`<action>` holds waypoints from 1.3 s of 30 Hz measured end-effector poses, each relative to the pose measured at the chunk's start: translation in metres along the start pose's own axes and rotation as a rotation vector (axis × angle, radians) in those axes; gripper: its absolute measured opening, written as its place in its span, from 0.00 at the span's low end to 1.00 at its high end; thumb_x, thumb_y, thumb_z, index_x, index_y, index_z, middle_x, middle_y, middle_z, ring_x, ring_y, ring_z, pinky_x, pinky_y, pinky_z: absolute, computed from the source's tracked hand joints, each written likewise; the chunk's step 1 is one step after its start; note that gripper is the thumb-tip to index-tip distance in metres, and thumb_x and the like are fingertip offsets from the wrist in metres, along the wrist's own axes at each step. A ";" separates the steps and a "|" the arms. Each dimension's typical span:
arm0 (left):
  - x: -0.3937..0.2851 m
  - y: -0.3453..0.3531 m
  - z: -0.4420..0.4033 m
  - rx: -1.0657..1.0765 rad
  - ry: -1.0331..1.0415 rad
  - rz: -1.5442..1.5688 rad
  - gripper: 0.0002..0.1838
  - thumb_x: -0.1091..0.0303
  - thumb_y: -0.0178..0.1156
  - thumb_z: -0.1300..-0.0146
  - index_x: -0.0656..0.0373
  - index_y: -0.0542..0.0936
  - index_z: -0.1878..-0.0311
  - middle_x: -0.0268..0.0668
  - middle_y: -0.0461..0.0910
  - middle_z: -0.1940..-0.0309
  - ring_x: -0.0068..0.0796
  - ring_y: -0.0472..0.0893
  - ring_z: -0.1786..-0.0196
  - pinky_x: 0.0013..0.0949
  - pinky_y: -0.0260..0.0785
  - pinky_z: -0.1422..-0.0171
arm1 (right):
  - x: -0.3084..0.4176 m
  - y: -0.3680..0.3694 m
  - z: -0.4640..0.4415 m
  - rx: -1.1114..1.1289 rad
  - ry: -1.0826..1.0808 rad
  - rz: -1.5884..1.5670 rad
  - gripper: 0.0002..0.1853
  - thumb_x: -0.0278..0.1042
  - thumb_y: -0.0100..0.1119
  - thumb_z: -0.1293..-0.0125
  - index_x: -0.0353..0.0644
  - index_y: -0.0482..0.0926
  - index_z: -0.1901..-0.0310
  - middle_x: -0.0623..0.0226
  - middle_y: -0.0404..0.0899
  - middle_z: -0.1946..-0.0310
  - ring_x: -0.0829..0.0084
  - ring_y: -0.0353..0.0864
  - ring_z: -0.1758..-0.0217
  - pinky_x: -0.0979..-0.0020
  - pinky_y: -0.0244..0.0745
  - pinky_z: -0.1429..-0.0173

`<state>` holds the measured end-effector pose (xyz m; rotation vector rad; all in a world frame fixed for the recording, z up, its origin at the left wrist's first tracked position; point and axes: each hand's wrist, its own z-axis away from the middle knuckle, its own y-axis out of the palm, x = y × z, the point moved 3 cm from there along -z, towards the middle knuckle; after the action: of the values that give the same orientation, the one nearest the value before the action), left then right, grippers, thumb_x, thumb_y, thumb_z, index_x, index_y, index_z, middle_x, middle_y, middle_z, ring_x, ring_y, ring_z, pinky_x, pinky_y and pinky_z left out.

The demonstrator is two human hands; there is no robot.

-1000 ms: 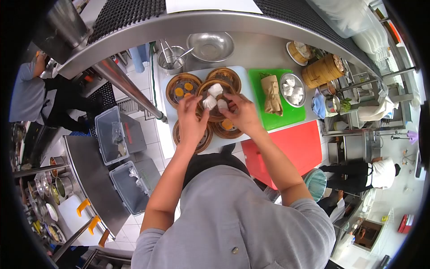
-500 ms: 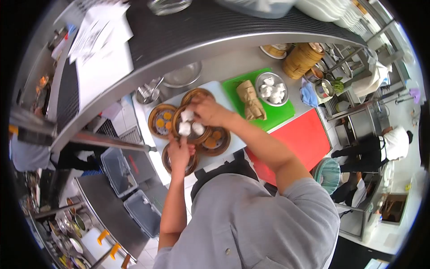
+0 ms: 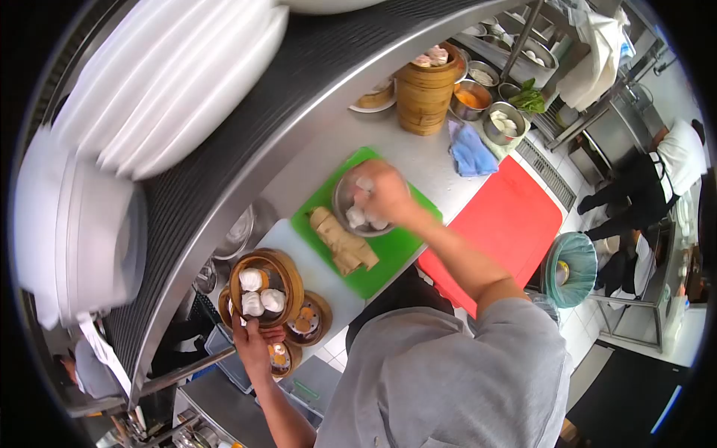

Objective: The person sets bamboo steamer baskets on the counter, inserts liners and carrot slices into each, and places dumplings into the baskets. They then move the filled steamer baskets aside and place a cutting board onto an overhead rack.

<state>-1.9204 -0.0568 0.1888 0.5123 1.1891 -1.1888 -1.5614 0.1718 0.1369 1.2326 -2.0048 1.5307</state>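
Observation:
My left hand (image 3: 258, 345) grips the near edge of a round bamboo steamer basket (image 3: 293, 287), thumb at the rim and fingers beneath. Three white buns (image 3: 252, 303) sit inside it. Under and beside it stand other bamboo baskets with round orange pieces, one of them a lower basket (image 3: 323, 328). Over a metal bowl (image 3: 342, 196) of white buns, my right hand (image 3: 385, 193) reaches in, its fingers blurred; whether they hold a bun is unclear. The bowl rests on a green cutting board (image 3: 373, 282), next to a crumpled brown paper bundle (image 3: 340, 240).
A metal shelf edge (image 3: 276, 127) with stacked white dishes (image 3: 172, 75) overhangs the counter. Beyond the red board (image 3: 500, 231) are a blue cloth (image 3: 472, 149), a tall bamboo steamer stack (image 3: 424, 101) and metal pots. A lined bin (image 3: 579, 261) stands right; another person (image 3: 661, 175) is further off.
My right hand has moved from the steamer basket to the metal bowl. Three buns are now plain in the basket, which my left hand still holds. The view has shifted right.

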 end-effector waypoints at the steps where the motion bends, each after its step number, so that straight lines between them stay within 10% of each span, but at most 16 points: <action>1: -0.017 0.013 0.000 0.044 0.030 0.027 0.34 0.64 0.48 0.24 0.61 0.50 0.21 0.54 0.84 0.70 0.42 0.87 0.74 0.38 0.83 0.72 | -0.037 -0.036 -0.001 -0.195 0.053 0.133 0.13 0.36 0.66 0.38 0.38 0.85 0.55 0.47 0.83 0.54 0.47 0.81 0.49 0.51 0.77 0.44; 5: -0.080 0.087 -0.011 0.195 0.028 0.013 0.35 0.62 0.50 0.24 0.61 0.51 0.20 0.51 0.85 0.65 0.39 0.88 0.72 0.35 0.83 0.68 | -0.215 -0.098 0.047 -0.462 0.744 0.763 0.23 0.43 0.64 0.34 0.46 0.77 0.40 0.49 0.72 0.37 0.45 0.71 0.36 0.43 0.69 0.40; 8: -0.115 0.154 -0.023 0.249 0.040 -0.031 0.31 0.63 0.51 0.24 0.65 0.57 0.24 0.50 0.85 0.63 0.38 0.88 0.70 0.35 0.83 0.67 | -0.256 -0.085 0.053 -0.271 0.779 0.717 0.22 0.39 0.60 0.34 0.49 0.75 0.38 0.53 0.71 0.38 0.46 0.69 0.35 0.43 0.67 0.38; 14: -0.150 0.307 -0.058 0.534 0.077 -0.116 0.28 0.63 0.51 0.23 0.61 0.60 0.25 0.51 0.85 0.62 0.38 0.89 0.68 0.34 0.85 0.64 | -0.189 -0.056 0.076 0.345 0.163 0.471 0.21 0.32 0.56 0.34 0.61 0.85 0.41 0.65 0.72 0.34 0.55 0.71 0.33 0.48 0.72 0.34; 21: -0.096 0.474 -0.096 0.820 -0.087 -0.076 0.46 0.58 0.52 0.22 0.58 0.32 0.18 0.58 0.84 0.64 0.45 0.89 0.63 0.39 0.86 0.59 | -0.201 -0.105 0.135 0.171 0.280 0.403 0.25 0.29 0.62 0.40 0.64 0.85 0.42 0.68 0.73 0.33 0.59 0.72 0.36 0.55 0.72 0.35; 29: 0.001 0.607 -0.142 0.800 -0.186 0.030 0.49 0.58 0.53 0.22 0.50 0.26 0.18 0.59 0.79 0.50 0.41 0.88 0.65 0.39 0.85 0.65 | -0.193 -0.099 0.154 0.327 0.063 0.287 0.23 0.23 0.61 0.42 0.53 0.86 0.45 0.65 0.73 0.29 0.57 0.72 0.32 0.54 0.68 0.29; 35: -0.049 0.551 -0.084 0.567 -0.092 -0.133 0.36 0.62 0.62 0.29 0.56 0.58 0.23 0.48 0.86 0.62 0.34 0.88 0.67 0.38 0.85 0.65 | -0.171 -0.116 0.138 -0.036 0.286 0.052 0.22 0.15 0.59 0.42 0.42 0.84 0.46 0.55 0.79 0.38 0.51 0.78 0.38 0.54 0.73 0.33; 37: -0.072 0.493 -0.081 0.722 0.570 -0.396 0.29 0.62 0.62 0.28 0.58 0.69 0.27 0.47 0.87 0.63 0.32 0.87 0.66 0.36 0.82 0.57 | -0.119 -0.131 0.100 -0.080 0.202 0.009 0.20 0.16 0.58 0.40 0.38 0.82 0.45 0.51 0.80 0.45 0.48 0.80 0.43 0.54 0.76 0.38; 39: -0.088 0.408 -0.088 0.646 0.504 -0.447 0.18 0.64 0.64 0.31 0.58 0.81 0.40 0.41 0.88 0.57 0.31 0.87 0.58 0.36 0.79 0.50 | -0.079 -0.123 0.069 0.130 0.201 -0.314 0.19 0.16 0.58 0.37 0.38 0.80 0.44 0.53 0.81 0.48 0.48 0.81 0.46 0.57 0.79 0.42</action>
<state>-1.5843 0.2000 0.1320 1.1186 1.3709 -1.9227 -1.4030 0.1379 0.1317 1.3115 -1.5252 1.5747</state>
